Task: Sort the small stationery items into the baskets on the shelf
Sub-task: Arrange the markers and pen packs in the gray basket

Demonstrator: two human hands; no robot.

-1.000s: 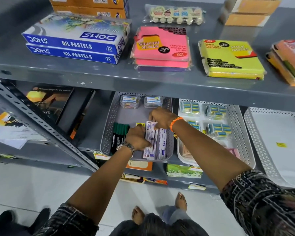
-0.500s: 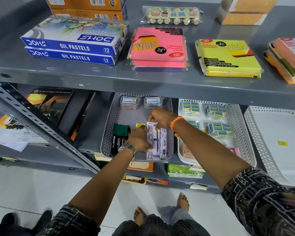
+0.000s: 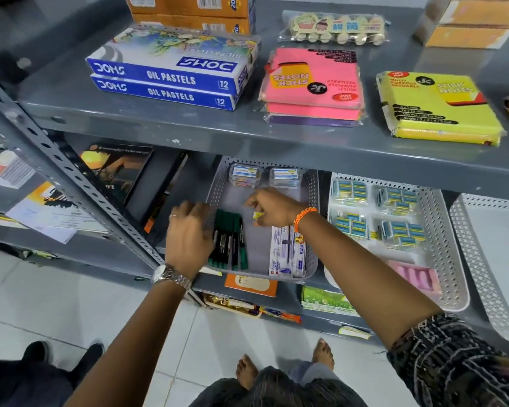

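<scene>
Well along, by the look of the lower shelf. Grey basket (image 3: 312, 183) already stocked in groups: two small clear boxes (image 3: 245, 174) along the back wall, green markers (image 3: 229, 240) laid side by side at the left, white flat packs (image 3: 287, 251) lined up against the front right corner, bare floor in between. White basket (image 3: 441, 218) just beside it on the right also part filled, with bundles of small blue-and-yellow boxes (image 3: 398, 232) in rows and pink packs (image 3: 417, 279) near the front. Far-right white basket (image 3: 470, 259) holding nothing visible apart from a yellow tag, so probably room left for more. Left hand (image 3: 188, 239) spread flat and open at the left rim of the grey basket, fingertips at the markers, gripping nothing that can be seen. Right hand (image 3: 272, 207) curled loosely over the middle of the grey basket, above a small yellow label (image 3: 258, 215); whether anything is pinched between its fingers, impossible to tell. No loose stationery visibly waiting on the lower shelf outside the baskets; oil pastel boxes (image 3: 171, 74), pink sticky notes (image 3: 313, 83) and yellow sticky notes (image 3: 438, 108) resting on the shelf above, possibly outside the sort. Remaining work, as a judgement: straightening the rows and filling the bare basket.
</scene>
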